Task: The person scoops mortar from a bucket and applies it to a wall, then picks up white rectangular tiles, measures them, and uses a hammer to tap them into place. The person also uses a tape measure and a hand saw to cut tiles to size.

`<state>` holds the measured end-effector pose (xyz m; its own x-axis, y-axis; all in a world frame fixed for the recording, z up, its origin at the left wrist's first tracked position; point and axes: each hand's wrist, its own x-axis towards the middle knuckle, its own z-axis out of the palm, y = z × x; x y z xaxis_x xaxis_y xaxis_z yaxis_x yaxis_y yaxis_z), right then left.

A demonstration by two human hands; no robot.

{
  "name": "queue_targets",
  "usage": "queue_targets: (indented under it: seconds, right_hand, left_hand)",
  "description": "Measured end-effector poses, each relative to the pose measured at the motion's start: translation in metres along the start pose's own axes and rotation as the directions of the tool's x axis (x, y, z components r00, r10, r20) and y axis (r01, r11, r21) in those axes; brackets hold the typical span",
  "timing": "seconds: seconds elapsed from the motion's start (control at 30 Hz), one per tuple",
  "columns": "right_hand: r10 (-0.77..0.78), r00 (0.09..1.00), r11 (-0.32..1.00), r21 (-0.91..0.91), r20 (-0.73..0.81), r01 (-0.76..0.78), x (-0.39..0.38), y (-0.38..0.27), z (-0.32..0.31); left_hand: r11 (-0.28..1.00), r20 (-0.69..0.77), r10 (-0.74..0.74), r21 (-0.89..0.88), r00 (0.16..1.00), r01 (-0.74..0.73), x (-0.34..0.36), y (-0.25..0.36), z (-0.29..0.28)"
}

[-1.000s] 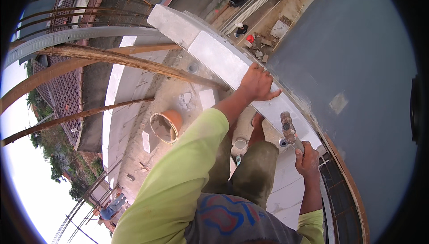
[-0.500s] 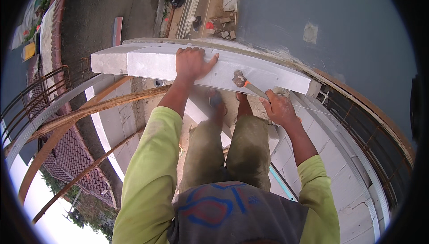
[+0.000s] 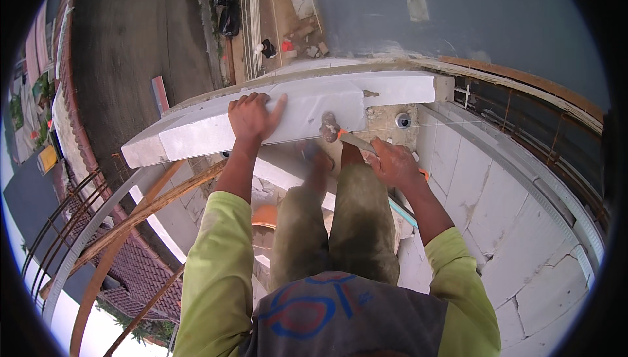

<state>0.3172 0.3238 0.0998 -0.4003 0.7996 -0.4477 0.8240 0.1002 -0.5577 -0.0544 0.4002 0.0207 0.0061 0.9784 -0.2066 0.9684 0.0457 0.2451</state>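
A row of white lightweight concrete blocks point(image 3: 203, 129) runs across in front of me along the wall top. My left hand point(image 3: 252, 120) lies on the long block, fingers over its far side and thumb stretched out; it is open. My right hand point(image 3: 394, 163) is closed around the handle of a hammer point(image 3: 330, 126), whose head is crusted with mortar. The handle is grey and orange. The hammer head is at the long block's near face, right of my left hand; whether it touches cannot be told. A thin string line passes along the blocks' near edge.
Wooden poles point(image 3: 140, 216) and rebar point(image 3: 62, 210) stand at the left. A block wall point(image 3: 484, 206) with a metal channel runs down the right. A round pipe end point(image 3: 403, 120) shows near the right corner. Beyond the wall, the ground drops far below. An orange bowl-like thing point(image 3: 265, 216) is by my legs.
The view has swung, so the blocks appear tilted and farther left. The hammer head has shifted toward the long block's near edge. My left hand stays on the block; my right keeps hold of the hammer.
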Motion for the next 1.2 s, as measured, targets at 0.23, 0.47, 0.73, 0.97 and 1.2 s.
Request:
queue_targets:
  seconds: [0.23, 0.47, 0.73, 0.97, 1.2]
  right_hand:
    - [0.179, 0.981, 0.946, 0.287, -0.075, -0.151, -0.070, -0.004, -0.001]
    - [-0.047, 0.973, 0.979, 0.184, -0.225, 0.090, -0.036, -0.010, -0.030]
    - [-0.116, 0.992, 0.979, -0.164, 0.046, 0.122, 0.039, 0.001, -0.016]
    - [-0.127, 0.982, 0.957, -0.245, 0.136, 0.158, 0.063, 0.006, -0.027]
    - [-0.295, 0.933, 0.914, -0.226, 0.205, 0.338, 0.073, -0.004, -0.045]
  left_hand:
    - [0.999, 0.045, -0.031, 0.025, 0.999, 0.030, 0.001, -0.001, 0.002]
    - [0.999, 0.115, -0.040, 0.021, 0.992, 0.038, 0.005, -0.001, -0.002]
    - [0.999, 0.146, -0.043, 0.019, 0.988, 0.040, 0.010, 0.003, -0.006]
    - [0.998, 0.120, -0.048, -0.021, 0.992, 0.051, 0.010, 0.003, -0.004]
    - [0.997, 0.130, -0.074, -0.014, 0.989, 0.077, 0.008, 0.000, -0.015]
